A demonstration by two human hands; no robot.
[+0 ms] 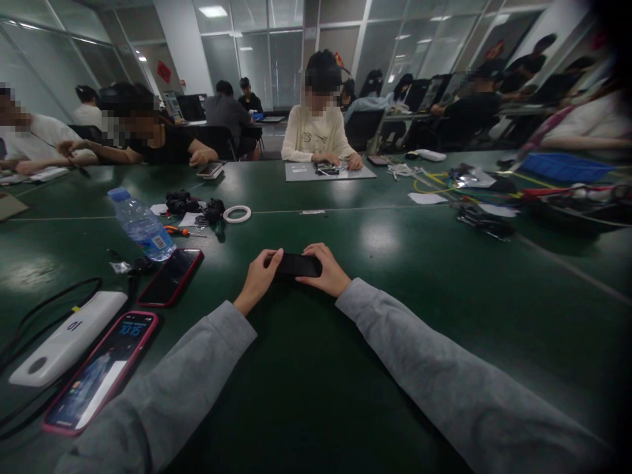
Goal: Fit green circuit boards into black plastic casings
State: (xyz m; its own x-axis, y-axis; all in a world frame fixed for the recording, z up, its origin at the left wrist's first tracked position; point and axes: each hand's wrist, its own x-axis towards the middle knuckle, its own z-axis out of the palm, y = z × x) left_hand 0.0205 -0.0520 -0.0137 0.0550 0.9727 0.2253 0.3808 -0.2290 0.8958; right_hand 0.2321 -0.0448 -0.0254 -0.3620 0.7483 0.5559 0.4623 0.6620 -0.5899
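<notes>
Green table (395, 368): water bottle (142, 227) lying tilted, red-cased phone (170, 276) just beside it, lit pink-cased phone (101, 372) nearer. White power bank (69, 337) alongside; tape roll (237, 214) and orange screwdriver (180, 231) farther back.

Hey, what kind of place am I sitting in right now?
Probably a shared workshop or assembly room in an office. Several people sit at one long green table with glass partitions behind. A screwdriver, a tape roll and phones lie about, and both hands hold a black phone.
</notes>
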